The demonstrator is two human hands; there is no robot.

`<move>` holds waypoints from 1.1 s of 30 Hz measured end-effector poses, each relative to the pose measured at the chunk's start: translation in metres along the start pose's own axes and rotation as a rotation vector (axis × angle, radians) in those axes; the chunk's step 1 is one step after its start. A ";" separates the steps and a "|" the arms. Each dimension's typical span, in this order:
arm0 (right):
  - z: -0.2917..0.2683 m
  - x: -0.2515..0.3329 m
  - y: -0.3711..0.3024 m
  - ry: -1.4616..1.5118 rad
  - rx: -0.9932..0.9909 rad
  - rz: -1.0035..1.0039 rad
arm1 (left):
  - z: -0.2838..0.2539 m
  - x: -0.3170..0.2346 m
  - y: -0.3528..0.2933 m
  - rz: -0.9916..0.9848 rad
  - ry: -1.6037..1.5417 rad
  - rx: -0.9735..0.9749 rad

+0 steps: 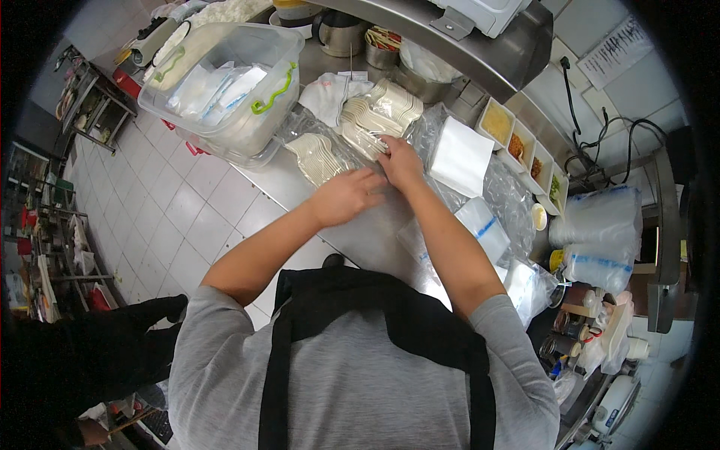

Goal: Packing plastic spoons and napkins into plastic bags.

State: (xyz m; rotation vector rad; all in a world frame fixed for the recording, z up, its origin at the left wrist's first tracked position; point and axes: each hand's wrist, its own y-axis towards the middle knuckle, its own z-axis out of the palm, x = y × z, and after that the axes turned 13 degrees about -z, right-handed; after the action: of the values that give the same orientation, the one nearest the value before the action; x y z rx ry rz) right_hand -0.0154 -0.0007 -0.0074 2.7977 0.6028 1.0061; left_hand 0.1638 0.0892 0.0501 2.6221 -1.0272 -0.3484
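Several stacks of beige disposable spoons [364, 120] lie nested on clear plastic wrapping on the steel counter in front of me. The fingertips of my right hand [402, 161] close on the near end of the middle stack. My left hand [349, 197] hovers over the counter just below a separate stack of spoons [315, 156]; its fingers point toward my right hand and are smeared by motion. A pile of white paper sheets [460, 156] lies on plastic wrapping to the right of my right hand. A white cloth [328, 97] lies behind the spoons.
At the left counter edge stands a clear plastic bin [271, 139] with green clips, holding plastic packets. White trays of chopped food [517, 146] line the right. Plastic bags [484, 229] lie near my right forearm. A metal shelf [517, 56] overhangs the back. Someone in dark clothes [97, 352] stands left.
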 end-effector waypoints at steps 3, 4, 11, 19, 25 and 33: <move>-0.001 0.003 -0.001 -0.151 -0.013 -0.075 | -0.029 -0.030 -0.002 -0.014 -0.216 -0.074; -0.001 0.000 0.001 -0.108 0.026 -0.029 | -0.038 -0.034 -0.006 -0.143 -0.326 -0.170; 0.004 -0.005 0.004 -0.079 -0.041 -0.029 | -0.012 -0.021 -0.107 -0.971 -0.445 -0.076; -0.007 -0.012 0.002 0.012 0.040 0.096 | 0.013 -0.035 -0.130 -1.150 -0.765 0.037; -0.067 -0.009 -0.062 0.066 0.271 0.167 | 0.024 -0.041 -0.115 -1.200 -1.325 0.053; -0.035 -0.008 -0.090 -0.170 0.041 0.090 | 0.049 -0.054 -0.078 -1.066 -1.524 0.148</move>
State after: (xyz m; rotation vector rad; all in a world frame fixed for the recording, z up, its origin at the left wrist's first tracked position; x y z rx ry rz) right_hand -0.0722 0.0771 -0.0059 2.9307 0.4857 0.7674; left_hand 0.1573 0.1715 -0.0179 2.4208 0.3765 -2.7259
